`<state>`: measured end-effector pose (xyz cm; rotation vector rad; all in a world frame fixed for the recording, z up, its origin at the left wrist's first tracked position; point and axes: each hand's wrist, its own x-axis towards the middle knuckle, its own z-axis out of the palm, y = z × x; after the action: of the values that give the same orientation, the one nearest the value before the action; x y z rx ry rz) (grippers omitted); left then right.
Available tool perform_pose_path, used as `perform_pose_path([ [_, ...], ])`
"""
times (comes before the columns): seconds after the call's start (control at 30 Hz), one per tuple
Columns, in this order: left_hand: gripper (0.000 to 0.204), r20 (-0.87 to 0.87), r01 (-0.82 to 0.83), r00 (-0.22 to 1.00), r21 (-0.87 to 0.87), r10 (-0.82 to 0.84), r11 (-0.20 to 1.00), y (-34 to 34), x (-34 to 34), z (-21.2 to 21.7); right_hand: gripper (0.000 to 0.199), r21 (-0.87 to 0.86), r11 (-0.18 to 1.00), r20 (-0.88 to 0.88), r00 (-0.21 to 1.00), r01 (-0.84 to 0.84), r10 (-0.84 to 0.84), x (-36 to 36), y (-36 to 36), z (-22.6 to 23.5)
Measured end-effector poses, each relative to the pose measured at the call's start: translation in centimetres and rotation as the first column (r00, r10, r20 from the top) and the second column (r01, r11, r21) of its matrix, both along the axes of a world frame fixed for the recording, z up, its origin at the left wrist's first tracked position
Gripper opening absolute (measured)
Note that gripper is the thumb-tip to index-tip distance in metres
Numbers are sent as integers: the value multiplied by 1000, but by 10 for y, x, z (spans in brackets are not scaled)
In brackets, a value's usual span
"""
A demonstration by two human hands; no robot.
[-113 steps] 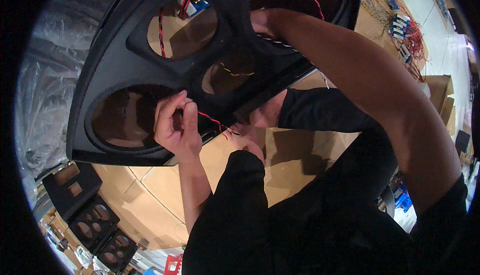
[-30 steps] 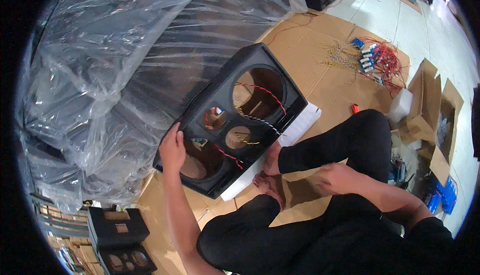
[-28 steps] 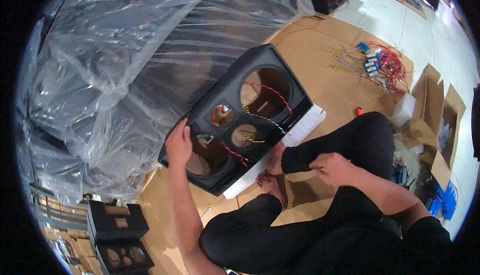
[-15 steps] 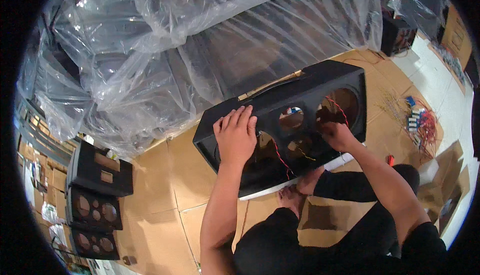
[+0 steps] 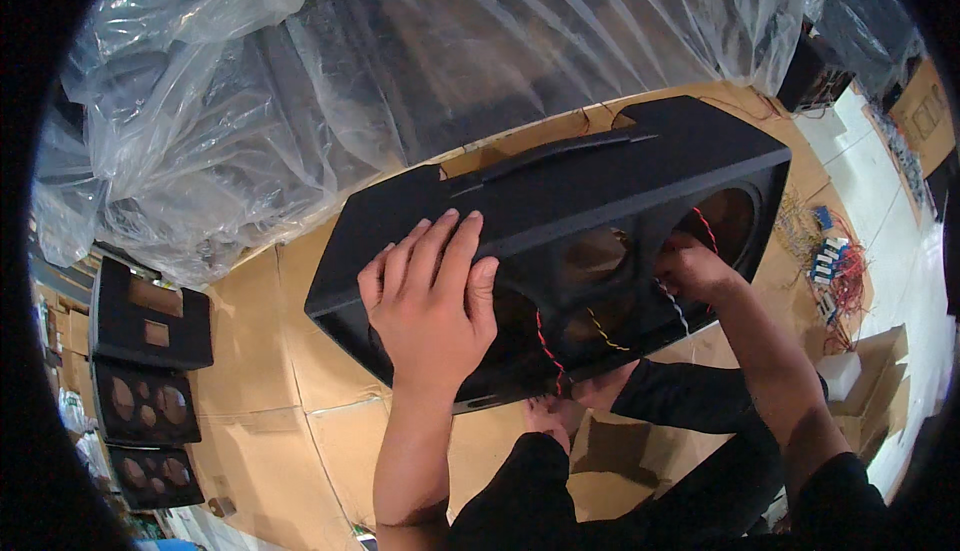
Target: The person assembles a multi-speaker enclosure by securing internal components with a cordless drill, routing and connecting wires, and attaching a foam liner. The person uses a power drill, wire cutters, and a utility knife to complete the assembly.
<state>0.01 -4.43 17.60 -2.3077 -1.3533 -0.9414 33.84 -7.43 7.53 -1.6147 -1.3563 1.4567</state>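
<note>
A long black speaker cabinet (image 5: 690,151) with round cut-outs stands before me, tilted toward my feet. My left hand (image 5: 430,321) lies flat on its top edge near the left end, fingers stretched out. At the large right-hand hole, my right hand (image 5: 695,269) is closed, with a white twisted wire (image 5: 676,309) running down from its fingers; the fingertips are partly hidden. A red twisted wire (image 5: 706,226) hangs in that same hole. Another red wire (image 5: 546,343) comes out of the left hole, and a yellow wire (image 5: 604,331) out of the lower middle one.
Clear plastic sheeting (image 5: 240,121) drapes over things behind the cabinet. Cardboard (image 5: 250,371) covers the floor. More black cabinets (image 5: 150,401) stand at the left. Bundled wires with blue and white connectors (image 5: 835,266) lie at the right, near an open carton (image 5: 880,371).
The cabinet has tipped so that more of its top shows, and it looks closer. My right hand has drawn a white wire into sight at the right hole. My left hand stays on top.
</note>
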Motion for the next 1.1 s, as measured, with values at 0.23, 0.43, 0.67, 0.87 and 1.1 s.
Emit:
perform_pose_path([
  [0.23,29,-40,-33,999,-36,31,999,-3,2,8,12,-289,938,-591,735,192,-333,-5,-1,4],
  [0.43,34,-52,-35,998,-32,34,999,-4,7,8,19,134,985,-662,750,104,11,0,-22,-14],
  [0.67,40,-64,-36,997,-54,32,998,-4,10,8,14,65,860,-878,439,506,-191,-11,-37,-28],
  [0.87,41,-70,-46,997,-53,42,998,-4,9,7,14,387,761,-788,616,520,-20,-12,-38,-10],
  [1.1,41,-68,-36,997,-37,33,999,-2,10,6,13,414,774,45,838,479,-543,-12,-41,-26],
])
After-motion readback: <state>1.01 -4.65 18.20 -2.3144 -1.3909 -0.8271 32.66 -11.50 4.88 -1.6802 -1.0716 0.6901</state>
